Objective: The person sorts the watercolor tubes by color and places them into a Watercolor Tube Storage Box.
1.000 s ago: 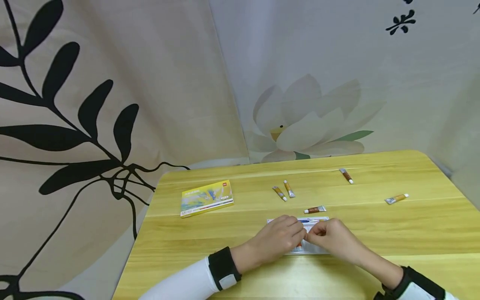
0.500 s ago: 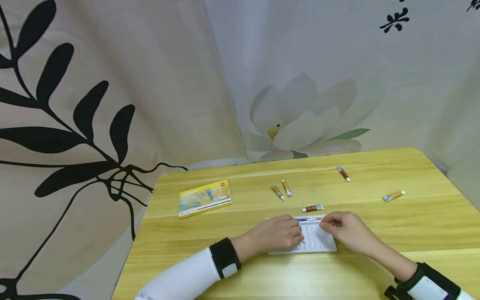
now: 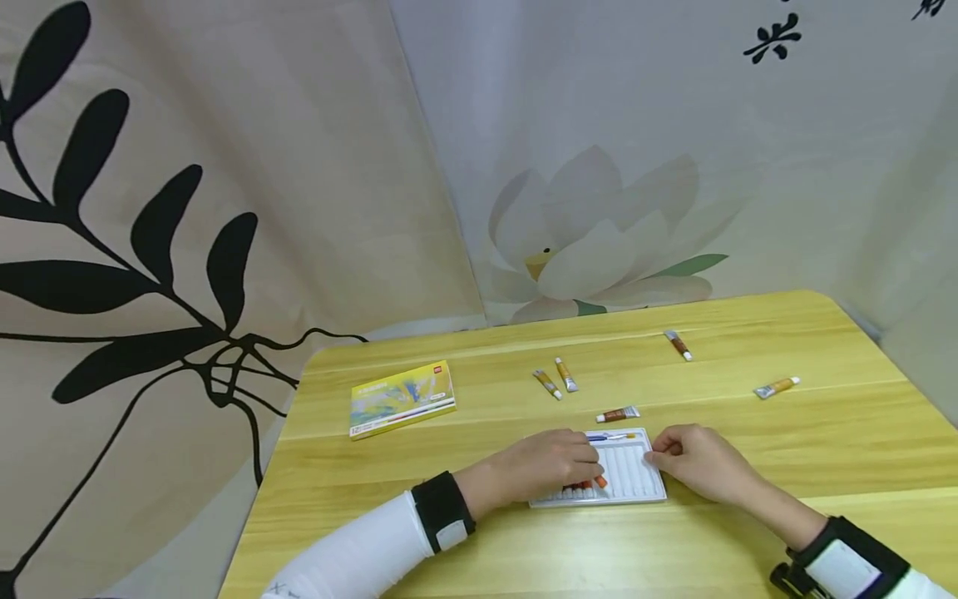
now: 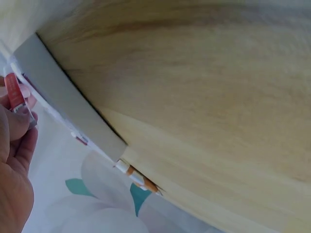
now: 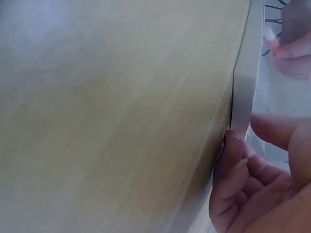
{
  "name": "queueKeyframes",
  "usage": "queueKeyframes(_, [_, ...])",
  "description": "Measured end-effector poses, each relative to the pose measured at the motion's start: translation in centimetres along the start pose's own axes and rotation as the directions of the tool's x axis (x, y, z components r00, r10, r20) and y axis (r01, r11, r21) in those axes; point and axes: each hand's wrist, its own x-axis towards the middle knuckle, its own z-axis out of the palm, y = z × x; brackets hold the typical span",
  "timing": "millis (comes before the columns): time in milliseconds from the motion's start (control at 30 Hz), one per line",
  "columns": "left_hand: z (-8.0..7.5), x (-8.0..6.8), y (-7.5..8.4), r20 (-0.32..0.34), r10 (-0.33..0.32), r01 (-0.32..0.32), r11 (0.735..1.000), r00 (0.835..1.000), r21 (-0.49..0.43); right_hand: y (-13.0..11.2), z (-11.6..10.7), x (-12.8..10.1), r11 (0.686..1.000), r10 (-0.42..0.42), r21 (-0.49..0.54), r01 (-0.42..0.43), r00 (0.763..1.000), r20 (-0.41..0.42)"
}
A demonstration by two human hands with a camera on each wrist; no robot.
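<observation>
Pinching an orange-red tube [image 4: 14, 90], the left hand [image 3: 535, 462] covers the white tray [image 3: 634, 474] at its far-left corner; the right hand [image 3: 703, 462] pinches its right edge.

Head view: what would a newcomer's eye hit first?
Probably the big black leaf print filling the left side. Then the yellow box on the table's left, and, front and centre, the white tray: the left hand pinches a reddish tube over it, the right hand its right edge.
</observation>
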Motion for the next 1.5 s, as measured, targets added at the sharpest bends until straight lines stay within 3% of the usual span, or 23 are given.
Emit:
queueKeyframes(300, [0.5, 0.6, 0.0, 0.102, 0.028, -0.049, 0.977, 0.994, 0.206, 0.1, 0.1, 0.3, 1.000, 0.003, 0.005, -0.003, 1.000, 0.028])
queueKeyframes(600, [1.0, 0.9, 0.2, 0.122, 0.045, -0.081, 0.949, 0.991, 0.306, 0.2, 0.1, 0.3, 1.000, 0.011, 0.003, -0.011, 1.000, 0.025])
queueKeyframes(800, [1.1, 0.9, 0.7, 0.120, 0.028, -0.061, 0.958, 0.992, 0.282, 0.2, 0.0, 0.2, 1.000, 0.014, 0.001, -0.014, 1.000, 0.007])
queueKeyframes(1033, [0.0, -0.1, 2.2, 0.091, -0.012, -0.005, 0.982, 0.996, 0.189, 0.2, 0.2, 0.3, 1.000, 0.014, 0.000, -0.014, 1.000, 0.015])
queueKeyframes(1300, [0.0, -0.7, 4.0, 0.191, -0.083, 0.055, 0.987, 0.978, 0.148, 0.0, 0.2, 0.3, 1.000, 0.010, 0.001, -0.010, 1.000, 0.012])
queueKeyframes(1500, [0.1, -0.6, 4.0, 0.187, -0.086, 0.057, 0.986, 0.979, 0.155, 0.1, 0.3, 0.3, 1.000, 0.012, -0.006, -0.012, 1.000, 0.011])
